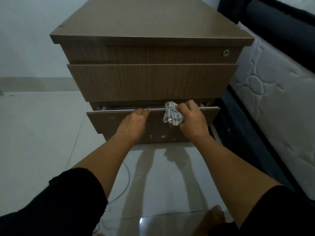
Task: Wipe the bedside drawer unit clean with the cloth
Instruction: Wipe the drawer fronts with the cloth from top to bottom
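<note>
While right fingers (183,108) bunch cloth (173,115), draped over drawer (119,123) edge

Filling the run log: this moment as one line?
bottom drawer: pulled out | left hand: grips its top edge | right hand: holds cloth on that edge

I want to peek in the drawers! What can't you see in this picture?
- Head view: inside the pulled-out bottom drawer, hidden by its own front and the brown wooden drawer unit above.
- The left hand fingertips, curled over the drawer's top edge.
- Part of the checked white cloth, bunched inside the right hand.
- The small round metal lock: too small for detail.
- The white quilted mattress, cut off at the right edge.
</note>
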